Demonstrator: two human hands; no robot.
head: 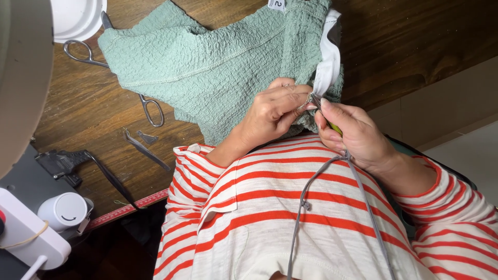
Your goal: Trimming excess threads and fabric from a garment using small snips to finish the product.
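Note:
A sage-green crinkled garment [207, 67] lies on the dark wooden table [415, 41], with a white elastic band [328, 62] at its right edge. My left hand [272, 111] pinches the green fabric beside that band. My right hand [355, 135] grips a small tool with a yellow-green handle [335, 127]. Its metal tip [312, 98] meets the fabric right at my left fingertips. A thin grey cord [311, 189] runs from under my right hand down over my red-and-white striped shirt [259, 223].
Scissors [83, 54] lie at the top left below a white bowl [78, 18]; another scissor handle [153, 110] pokes out from under the garment. Metal tweezers [146, 150], a black cable [67, 163], a red measuring tape [129, 207] and a white sewing machine [26, 233] sit at the left.

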